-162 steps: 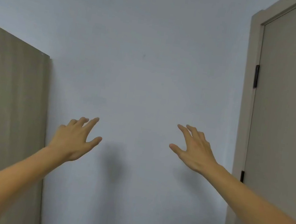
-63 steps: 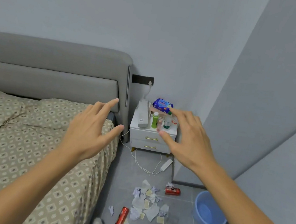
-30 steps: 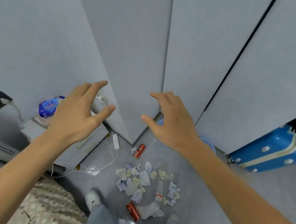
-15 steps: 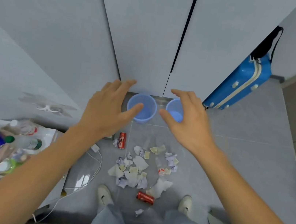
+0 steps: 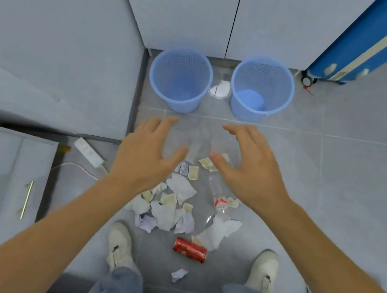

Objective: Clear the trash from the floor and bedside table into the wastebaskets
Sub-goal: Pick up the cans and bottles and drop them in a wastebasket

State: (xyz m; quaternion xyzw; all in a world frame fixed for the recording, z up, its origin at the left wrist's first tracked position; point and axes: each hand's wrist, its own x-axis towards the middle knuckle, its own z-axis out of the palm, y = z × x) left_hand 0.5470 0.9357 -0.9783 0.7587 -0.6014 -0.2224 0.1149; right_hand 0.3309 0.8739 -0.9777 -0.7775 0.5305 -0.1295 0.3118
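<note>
Crumpled white and yellowish paper scraps (image 5: 168, 207) lay heaped on the grey tiled floor (image 5: 331, 192) between the person's two pale shoes. A red can (image 5: 190, 249) lay on its side at the near edge of the heap, with one small paper wad (image 5: 178, 274) apart from it, closer to the camera. A clear plastic bottle (image 5: 217, 195) with a red-and-white label lay among the scraps, its outline faint against the tiles. Beyond the heap stood two blue mesh wastebaskets, the left wastebasket (image 5: 180, 79) and the right wastebasket (image 5: 262, 89), side by side and not touching, against grey cupboard doors; neither held any trash that could be made out. Something white and round on the floor showed between them, too blurred to name. The left hand (image 5: 146, 154) and the right hand (image 5: 247, 164) hovered above the litter, palms down, fingers spread and loosely bent, gripping nothing; they hid part of the heap. At the left, the drawer front of the bedside counter (image 5: 3, 183) was cut off by the frame, its top out of sight. A white power strip (image 5: 88, 152) with its cable lay beside it. A blue suitcase (image 5: 379, 41) was cropped at the upper right.
</note>
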